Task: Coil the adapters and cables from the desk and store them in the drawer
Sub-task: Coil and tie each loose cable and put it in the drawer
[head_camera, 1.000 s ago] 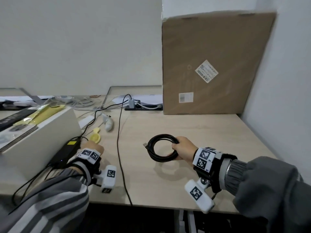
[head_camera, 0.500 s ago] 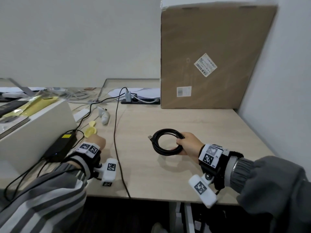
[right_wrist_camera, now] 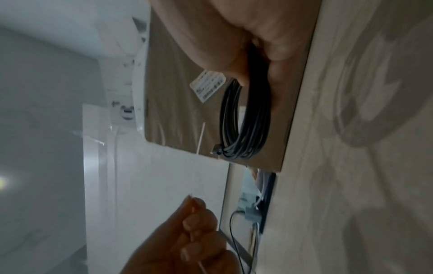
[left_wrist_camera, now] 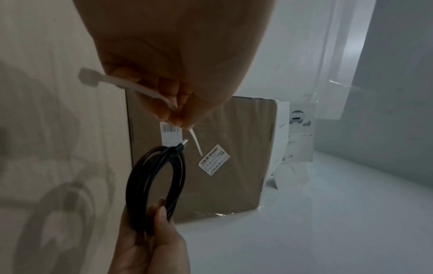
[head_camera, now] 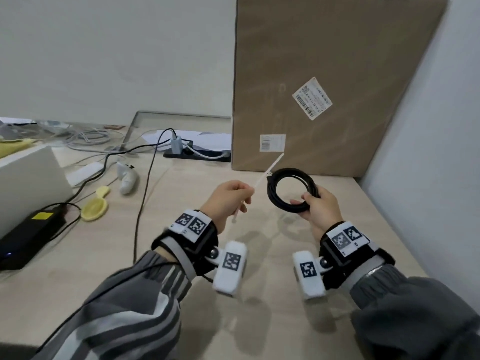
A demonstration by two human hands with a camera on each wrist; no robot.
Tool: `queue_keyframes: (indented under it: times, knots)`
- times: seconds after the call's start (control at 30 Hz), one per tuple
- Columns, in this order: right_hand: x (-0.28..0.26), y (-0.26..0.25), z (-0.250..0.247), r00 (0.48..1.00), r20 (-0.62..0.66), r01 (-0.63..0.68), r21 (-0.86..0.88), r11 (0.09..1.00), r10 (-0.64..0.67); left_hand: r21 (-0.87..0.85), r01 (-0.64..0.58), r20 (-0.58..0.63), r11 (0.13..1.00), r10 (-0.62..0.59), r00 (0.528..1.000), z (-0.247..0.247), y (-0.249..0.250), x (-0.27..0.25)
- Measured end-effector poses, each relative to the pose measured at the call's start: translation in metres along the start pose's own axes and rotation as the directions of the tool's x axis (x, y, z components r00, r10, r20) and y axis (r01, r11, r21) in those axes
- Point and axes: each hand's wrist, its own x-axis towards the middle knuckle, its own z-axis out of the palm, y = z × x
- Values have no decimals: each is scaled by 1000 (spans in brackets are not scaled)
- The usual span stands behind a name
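1. we see a pale wood tabletop (head_camera: 181,294) with a cardboard box (head_camera: 324,61) at the back.
2. our right hand (head_camera: 318,210) grips the coiled black cable (head_camera: 291,189) above it.
3. our left hand (head_camera: 228,198) pinches a white zip tie (head_camera: 267,172) beside the coil.

Your left hand (head_camera: 228,197) pinches a cable tie (head_camera: 267,175) (fingers curled), while your right hand (head_camera: 320,207) grips the coiled cable (head_camera: 288,189), both raised.
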Motion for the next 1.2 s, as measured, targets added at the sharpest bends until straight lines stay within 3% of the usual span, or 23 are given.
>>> queue_keyframes:
  times: [0.17, 0.27, 0.57, 0.8, 1.2]
  knots:
    - [28, 10, -23, 998, -20, 53, 66, 996, -52, -261, 89, 79, 961, -70, 994, 36, -19, 27]
    - [34, 17, -34, 998, -40, 48, 124, 991, -43, -308, 129, 168, 943, -79, 983, 41, -25, 29]
    - [35, 20, -40, 999, -47, 33, 178, 984, -25, -120, 12, 127, 993, 4, 992, 31, -28, 29]
    - [31, 14, -48, 989, -30, 145, 49, 988, -144, 66, 5, 61, 998, -9, 998, 33, -21, 19]
    - [29, 16, -48, 986, 54, 150, 89, 985, -155, 38, -28, 53, 999, 26, 998, 37, -22, 23]
